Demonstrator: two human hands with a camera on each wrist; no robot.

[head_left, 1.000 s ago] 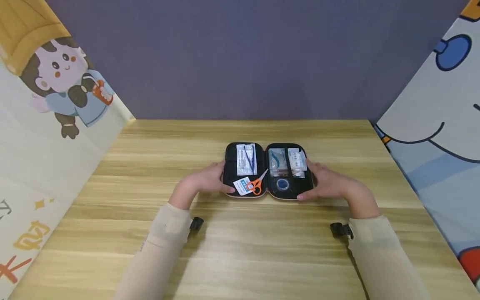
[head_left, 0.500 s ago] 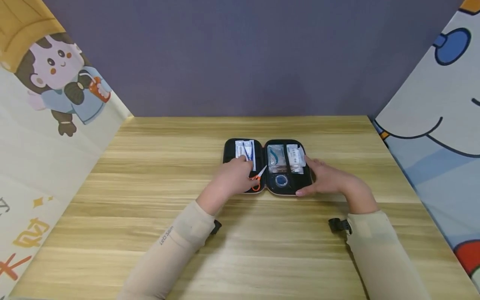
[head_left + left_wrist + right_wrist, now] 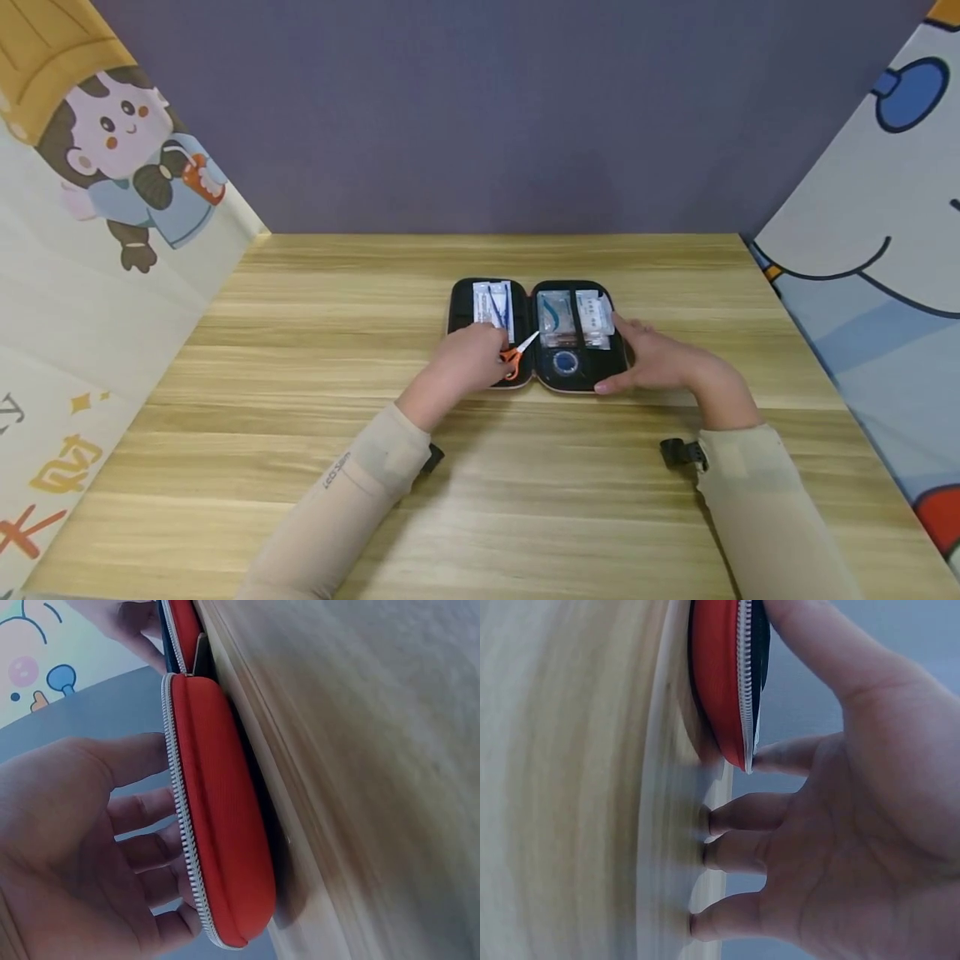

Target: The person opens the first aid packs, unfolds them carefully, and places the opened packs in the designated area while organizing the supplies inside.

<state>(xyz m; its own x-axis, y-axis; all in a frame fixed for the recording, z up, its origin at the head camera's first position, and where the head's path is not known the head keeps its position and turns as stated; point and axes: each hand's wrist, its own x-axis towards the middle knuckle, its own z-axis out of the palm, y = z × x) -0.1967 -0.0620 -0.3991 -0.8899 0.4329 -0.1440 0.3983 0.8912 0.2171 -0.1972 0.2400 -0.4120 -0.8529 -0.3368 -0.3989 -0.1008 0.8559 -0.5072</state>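
I have the case (image 3: 596, 367) lying unfolded on the bench (image 3: 525, 467), midway between its left and right edges and nearer the far edge than the near one. The left hand (image 3: 472, 354) is over the near part of the case's left half, its fingers bent in past the zip rim. Their tips are hidden, so I cannot tell whether they pinch anything. The scissors (image 3: 517, 356) lie just beside that hand, blades towards the hinge; a sachet (image 3: 482, 302) sits by the far edge of the same half. The right hand (image 3: 663, 362) is spread wide at the case's right edge, thumb at the near right corner, and holds nothing loose. Beside it, the right half carries packets (image 3: 557, 312) under a strap (image 3: 577, 315) and a blue roll (image 3: 566, 362).

I judge the step in hand to be reaching into the left half while the right hand steadies the case. The next move calls for a careful fingertip hold, clear of the scissors, with the case kept braced.
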